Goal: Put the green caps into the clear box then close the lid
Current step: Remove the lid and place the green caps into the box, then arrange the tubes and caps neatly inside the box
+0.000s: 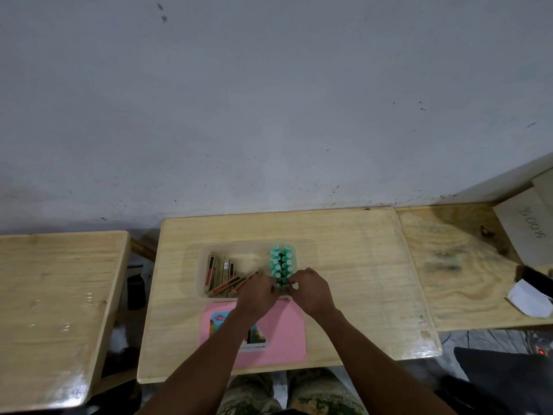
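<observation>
A clear box stands on the middle wooden table. Several green caps stand in two upright rows along its right side. My left hand and my right hand meet at the near end of those rows, fingers curled around the nearest caps. The caps under my fingers are mostly hidden. The pink lid lies flat on the table just in front of the box, under my forearms.
Several brown and red flat sticks lie in the left part of the box. A second table stands to the left, a third to the right with a cardboard box and white paper. A wall rises behind.
</observation>
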